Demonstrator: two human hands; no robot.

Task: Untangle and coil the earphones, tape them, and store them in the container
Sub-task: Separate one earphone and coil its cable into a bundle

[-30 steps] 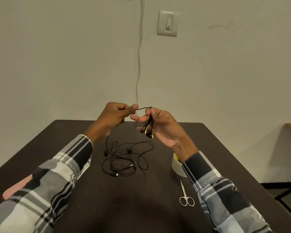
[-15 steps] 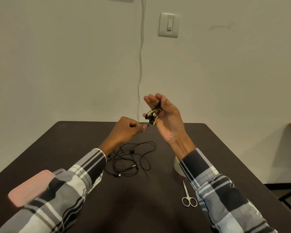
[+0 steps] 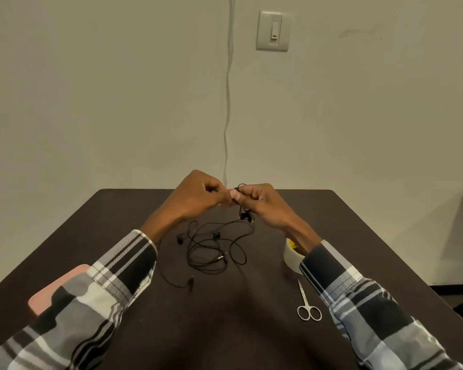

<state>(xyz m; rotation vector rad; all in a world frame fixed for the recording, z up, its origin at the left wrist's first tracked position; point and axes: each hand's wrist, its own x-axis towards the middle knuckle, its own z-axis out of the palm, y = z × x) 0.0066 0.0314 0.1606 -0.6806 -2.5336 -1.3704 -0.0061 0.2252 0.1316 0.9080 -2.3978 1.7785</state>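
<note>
Your left hand [image 3: 198, 194] and right hand [image 3: 259, 200] both pinch the small coiled earphone bundle [image 3: 244, 213] above the desk [image 3: 225, 329]; the tangled earphones [image 3: 211, 247] lie beneath; judged light, limp, springy cord; hold coils at their crossing, not the buds.

table [image 3: 225, 329]: dark, matt, smooth;
earphones [image 3: 211, 249]: thin black cord, slightly glossy;
scissors [image 3: 308, 308]: bright metal, shiny;
tape [image 3: 290, 259]: pale roll, matt;
case [image 3: 56, 289]: pink, smooth, matt;
sleeves [image 3: 112, 279]: woven plaid cloth;
wall [image 3: 118, 102]: matt paint
</note>
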